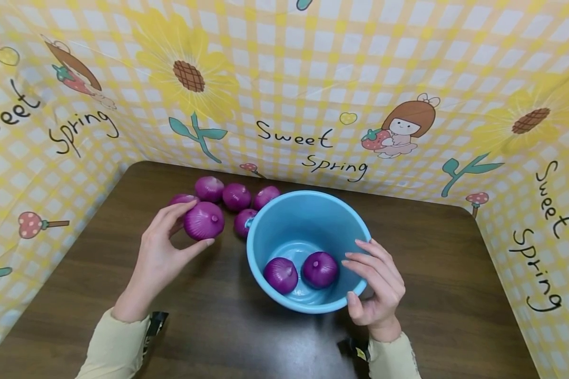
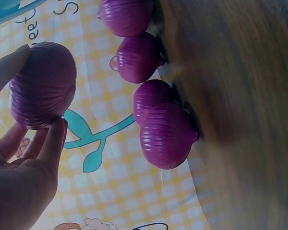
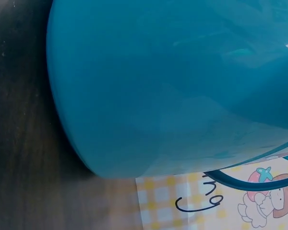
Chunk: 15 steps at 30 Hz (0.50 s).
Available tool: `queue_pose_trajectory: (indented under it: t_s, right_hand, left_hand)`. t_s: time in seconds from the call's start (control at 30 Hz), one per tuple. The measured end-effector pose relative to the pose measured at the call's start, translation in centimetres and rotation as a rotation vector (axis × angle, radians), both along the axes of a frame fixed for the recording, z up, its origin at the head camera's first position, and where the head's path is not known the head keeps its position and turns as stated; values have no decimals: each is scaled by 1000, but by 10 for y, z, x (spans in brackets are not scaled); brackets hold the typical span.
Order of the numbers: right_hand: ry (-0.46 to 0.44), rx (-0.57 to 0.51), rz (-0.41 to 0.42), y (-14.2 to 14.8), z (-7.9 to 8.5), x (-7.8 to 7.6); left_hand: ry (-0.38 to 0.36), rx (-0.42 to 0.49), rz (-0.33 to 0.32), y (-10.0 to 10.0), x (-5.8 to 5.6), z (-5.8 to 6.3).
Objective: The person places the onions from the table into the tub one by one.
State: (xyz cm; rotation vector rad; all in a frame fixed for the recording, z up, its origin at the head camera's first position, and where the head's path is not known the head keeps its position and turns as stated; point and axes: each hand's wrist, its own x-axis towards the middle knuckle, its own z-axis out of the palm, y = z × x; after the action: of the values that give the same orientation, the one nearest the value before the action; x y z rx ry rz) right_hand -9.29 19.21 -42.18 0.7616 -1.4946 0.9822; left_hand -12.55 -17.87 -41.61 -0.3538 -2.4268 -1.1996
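My left hand [image 1: 163, 252] pinches a purple onion [image 1: 204, 220] between thumb and fingers, held up left of a blue bucket [image 1: 308, 199]. The left wrist view shows the same onion [image 2: 43, 86] between the fingertips. Two more onions, one on the left [image 1: 281, 275] and one on the right [image 1: 320, 269], lie on the bucket's floor. My right hand [image 1: 379, 281] grips the bucket's right rim, fingers over the inside and thumb at the front edge. Only the bucket's outer wall [image 3: 158, 86] fills the right wrist view; the hand is out of sight there.
Several onions [image 1: 237, 197] sit in a cluster on the brown table [image 1: 445, 295], behind the left hand and beside the bucket; one is partly hidden by the held onion. A yellow checked cloth [image 1: 294, 79] with printed flowers stands around the table's back and sides.
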Motion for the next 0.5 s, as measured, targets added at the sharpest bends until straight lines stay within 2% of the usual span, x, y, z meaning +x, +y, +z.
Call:
queue_pose_trajectory:
  t_s: [0.5]
  right_hand:
    - [-4, -58, -5, -3, -3, 0]
  left_hand:
    - [9, -2, -5, 2, 1, -2]
